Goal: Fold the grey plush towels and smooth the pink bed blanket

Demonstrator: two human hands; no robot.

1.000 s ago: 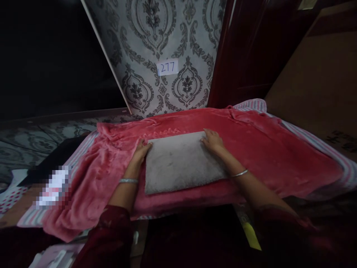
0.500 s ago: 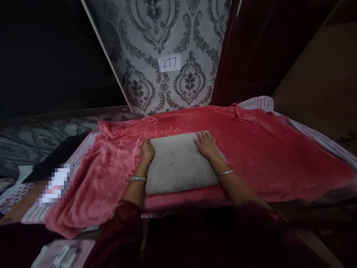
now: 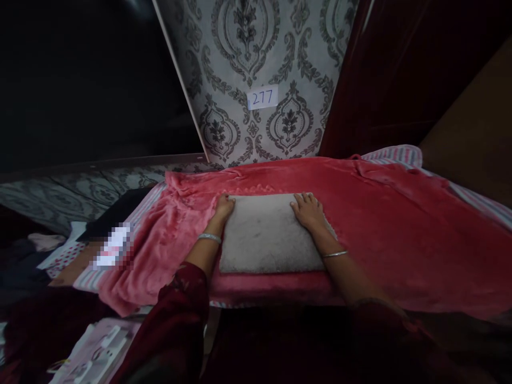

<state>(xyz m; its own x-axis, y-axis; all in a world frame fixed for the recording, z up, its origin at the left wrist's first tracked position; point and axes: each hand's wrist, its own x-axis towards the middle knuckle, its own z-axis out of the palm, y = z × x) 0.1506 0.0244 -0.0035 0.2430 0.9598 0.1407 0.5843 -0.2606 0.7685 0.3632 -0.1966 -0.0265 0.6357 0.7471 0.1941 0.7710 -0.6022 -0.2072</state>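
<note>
Grey cloth flat on red blanket, long axis apparently left-right; left hand curled at far left corner, grip unclear; right hand spread over far right corner; neither nearer.

A white card marked 277 is fixed to patterned wallpaper. The wallpaper is flanked by a large black panel at left and a dark red panel at right.

Dim light leaves the corners murky, and one patch is pixelated.
</note>
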